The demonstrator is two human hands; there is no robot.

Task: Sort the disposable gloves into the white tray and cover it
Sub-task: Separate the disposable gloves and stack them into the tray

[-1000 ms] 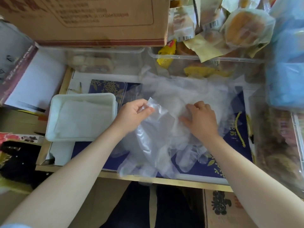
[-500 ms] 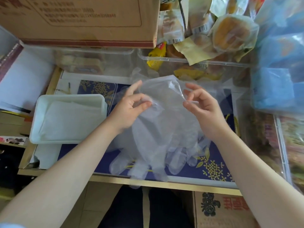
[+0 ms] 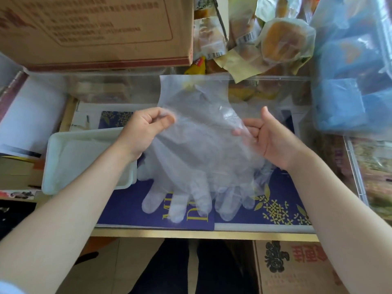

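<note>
Nearest, below the tabletop's gold front edge [image 3: 191,234], a printed cardboard carton [image 3: 297,270] sits at lower right beside the person's dark-clad legs. Both bare forearms reach up over that edge.

On the tabletop lies a dark blue mat [image 3: 275,200] with yellow flowers and lettering. The glove's finger ends hang down over the mat, and more clear gloves [image 3: 229,200] seem to lie beneath and behind them; how many cannot be told.

The white tray [image 3: 63,166] lies at the left of the mat, just beside the hanging gloves, with the left forearm crossing its near right corner. It appears to hold a pale sheet or gloves; which cannot be told.

The left hand [image 3: 142,130] pinches the left edge of a clear glove [image 3: 197,132] between thumb and curled fingers. The right hand [image 3: 269,136] is turned palm up at the glove's right edge, thumb raised, its fingers [image 3: 250,129] bent toward the film and touching it; whether they truly clamp it cannot be told. The glove is held spread between both hands, cuff upward, above the tabletop.

Farther back stands a clear bin [image 3: 265,90] of wrapped pastries [image 3: 284,39], with blue packets [image 3: 347,81] at right, a large cardboard box [image 3: 95,30] at upper left, and white paper [image 3: 31,115] at far left.
</note>
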